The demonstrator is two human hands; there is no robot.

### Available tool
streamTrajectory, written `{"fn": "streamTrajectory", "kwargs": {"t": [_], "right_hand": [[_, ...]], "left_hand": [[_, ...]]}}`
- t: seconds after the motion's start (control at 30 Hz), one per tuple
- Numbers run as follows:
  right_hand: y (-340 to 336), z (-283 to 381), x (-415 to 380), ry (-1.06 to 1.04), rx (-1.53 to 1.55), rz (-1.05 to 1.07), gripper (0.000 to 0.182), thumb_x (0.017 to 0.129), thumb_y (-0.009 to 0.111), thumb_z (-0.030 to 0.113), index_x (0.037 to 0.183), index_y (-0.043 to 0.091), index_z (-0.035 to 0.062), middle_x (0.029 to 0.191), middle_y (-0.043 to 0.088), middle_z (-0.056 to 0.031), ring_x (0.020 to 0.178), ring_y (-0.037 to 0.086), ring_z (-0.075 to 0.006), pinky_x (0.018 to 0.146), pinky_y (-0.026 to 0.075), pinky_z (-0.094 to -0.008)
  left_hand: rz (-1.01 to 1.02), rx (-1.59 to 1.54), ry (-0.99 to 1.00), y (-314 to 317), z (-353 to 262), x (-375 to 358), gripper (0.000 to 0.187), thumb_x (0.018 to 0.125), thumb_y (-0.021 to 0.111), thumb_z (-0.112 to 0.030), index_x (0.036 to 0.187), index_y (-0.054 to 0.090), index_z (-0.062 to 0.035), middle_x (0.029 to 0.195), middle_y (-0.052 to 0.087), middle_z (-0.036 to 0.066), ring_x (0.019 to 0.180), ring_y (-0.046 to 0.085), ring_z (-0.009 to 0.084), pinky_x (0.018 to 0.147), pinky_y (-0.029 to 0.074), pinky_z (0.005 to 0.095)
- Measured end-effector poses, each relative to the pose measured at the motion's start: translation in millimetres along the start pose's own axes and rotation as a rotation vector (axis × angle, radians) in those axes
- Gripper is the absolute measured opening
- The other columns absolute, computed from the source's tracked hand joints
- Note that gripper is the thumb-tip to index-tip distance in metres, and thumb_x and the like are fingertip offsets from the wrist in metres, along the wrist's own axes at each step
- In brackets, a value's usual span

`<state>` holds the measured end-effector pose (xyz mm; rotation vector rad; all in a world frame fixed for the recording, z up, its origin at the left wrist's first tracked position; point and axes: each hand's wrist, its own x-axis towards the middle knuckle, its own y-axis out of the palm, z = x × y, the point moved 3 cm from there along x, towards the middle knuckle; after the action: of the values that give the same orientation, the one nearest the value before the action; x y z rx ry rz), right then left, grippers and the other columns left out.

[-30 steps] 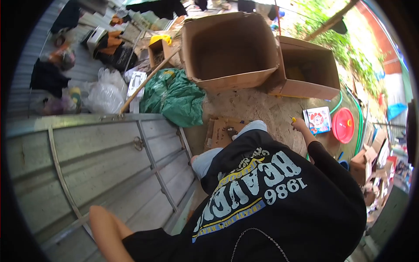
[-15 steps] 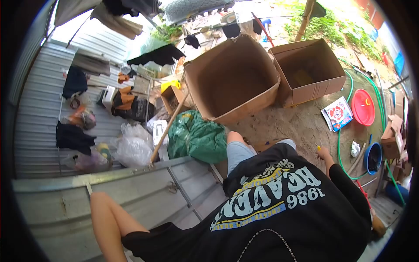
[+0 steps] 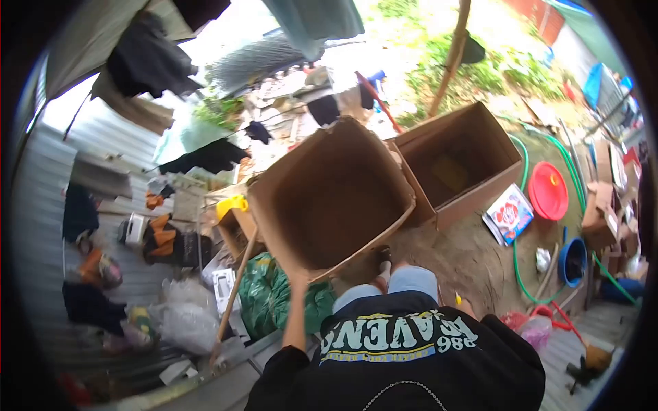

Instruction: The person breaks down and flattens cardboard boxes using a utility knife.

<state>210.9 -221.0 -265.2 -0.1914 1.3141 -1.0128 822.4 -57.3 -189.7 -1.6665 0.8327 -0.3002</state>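
Observation:
A large, open cardboard box (image 3: 329, 198) is in front of me, its opening tilted towards me. My left hand (image 3: 298, 279) reaches up to its lower left rim and appears to touch it; the fingers blur into the cardboard. Low by my right knee, my right hand (image 3: 466, 306) is closed around a small yellow object (image 3: 458, 299), mostly hidden, whose kind I cannot make out. A second open cardboard box (image 3: 473, 181) stands beside the large one, on the right. Below my left hand lies a green plastic sack (image 3: 264, 291).
A wooden pole (image 3: 236, 291) leans beside the sack. On the right are a printed packet (image 3: 508, 214), a red basin (image 3: 548, 192), a blue bucket (image 3: 572, 262) and a green hose (image 3: 517, 274). Clothes (image 3: 205, 157) hang on the left. Clear plastic bags (image 3: 186, 318) lie below them.
My left arm has swung from the metal panel at lower left up to the large box's rim. My view has tilted and turned. The yellow object stays in my right hand, now nearer my knee.

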Motion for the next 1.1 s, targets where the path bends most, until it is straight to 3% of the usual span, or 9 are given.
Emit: {"fn": "streamTrajectory", "kwargs": {"t": [0.07,0.1,0.13,0.2,0.27,0.33,0.63,0.93,1.1], "right_hand": [[40.6,-20.6,7.2,0.023,-0.062,0.081,0.03,0.071,0.055,0.023,0.088,0.057,-0.002,0.089,0.058,-0.0231,0.088,0.055,-0.037,0.074,0.044,-0.042],[48.3,-28.5,21.4,-0.002,0.089,-0.097,0.016,0.073,0.049,0.011,0.085,0.051,-0.0001,0.065,0.057,-0.0144,0.057,0.058,-0.0258,0.05,0.046,-0.0356],[54.7,-35.9,41.9,0.009,0.257,-0.167,0.013,0.072,0.05,0.01,0.079,0.048,-0.0002,0.062,0.056,-0.0133,0.051,0.057,-0.0214,0.045,0.044,-0.0337],[-9.0,50.1,-6.5,0.092,0.357,-0.189,0.013,0.07,0.052,0.01,0.078,0.049,-0.0002,0.058,0.055,-0.0126,0.05,0.057,-0.0215,0.045,0.044,-0.0333],[-9.3,55.7,18.2,0.069,0.282,-0.167,0.018,0.068,0.054,0.014,0.079,0.051,-0.0006,0.063,0.057,-0.0157,0.059,0.058,-0.0274,0.054,0.044,-0.0373],[-30.0,48.7,22.9,0.069,0.198,-0.165,0.024,0.066,0.056,0.018,0.08,0.054,-0.001,0.069,0.059,-0.0188,0.067,0.059,-0.0333,0.062,0.045,-0.0412],[-93.1,27.7,67.8,0.121,0.164,-0.235,0.023,0.062,0.058,0.013,0.078,0.053,-0.0014,0.08,0.057,-0.0223,0.079,0.055,-0.0373,0.066,0.043,-0.0409],[-242.2,120.4,257.4,-0.357,0.16,-0.247,0.026,0.07,0.057,0.018,0.091,0.055,0.0033,0.083,0.058,-0.0164,0.08,0.054,-0.0358,0.066,0.044,-0.04],[-280.6,187.1,392.0,-0.655,-0.398,-0.305,0.008,0.068,0.054,0.005,0.076,0.054,0.0069,0.078,0.051,-0.0108,0.07,0.056,-0.0296,0.06,0.046,-0.0394]], "left_hand": [[0.653,0.017,0.329,73.8,-76.2,-64.9,0.034,0.076,0.043,-0.025,0.085,0.061,0.0015,0.092,0.06,0.02,0.091,0.057,0.032,0.076,0.045,0.0403],[0.701,0.141,0.351,88.1,-89.8,-80.2,0.036,0.076,0.044,-0.031,0.083,0.06,0.0003,0.086,0.06,0.02,0.081,0.058,0.0316,0.071,0.046,0.04],[0.725,0.267,0.385,94.1,-108.4,-69.5,0.038,0.076,0.046,-0.036,0.081,0.059,-0.001,0.08,0.06,0.02,0.071,0.06,0.0311,0.067,0.047,0.0397],[0.677,-0.134,0.401,75.1,-145.4,-30.1,0.031,0.078,0.046,-0.031,0.082,0.059,-0.0033,0.069,0.061,0.013,0.064,0.06,0.0252,0.06,0.047,0.037],[0.8,-0.557,-0.002,39.5,-189.8,9.2,0.024,0.081,0.046,-0.025,0.084,0.059,-0.005,0.063,0.059,0.008,0.057,0.058,0.0174,0.054,0.045,0.0317],[0.344,-0.449,0.165,26.2,-219.1,57.8,0.02,0.082,0.045,-0.02,0.085,0.058,-0.0049,0.06,0.057,0.005,0.054,0.056,0.0137,0.052,0.044,0.0279],[0.59,-0.02,0.42,57.6,-279.8,78.0,0.02,0.079,0.046,-0.023,0.085,0.058,-0.0084,0.077,0.061,0.015,0.076,0.058,0.0325,0.067,0.046,0.0401],[0.474,-0.308,0.404,177.4,-455.3,12.3,0.014,0.076,0.054,-0.017,0.084,0.055,-0.006,0.084,0.056,0.013,0.082,0.055,0.0306,0.069,0.044,0.038],[0.25,-0.07,0.584,255.7,-591.3,8.9,0.045,0.068,0.065,-0.029,0.106,0.052,-0.0094,0.104,0.052,0.01,0.096,0.051,0.0274,0.079,0.043,0.0347]]}}
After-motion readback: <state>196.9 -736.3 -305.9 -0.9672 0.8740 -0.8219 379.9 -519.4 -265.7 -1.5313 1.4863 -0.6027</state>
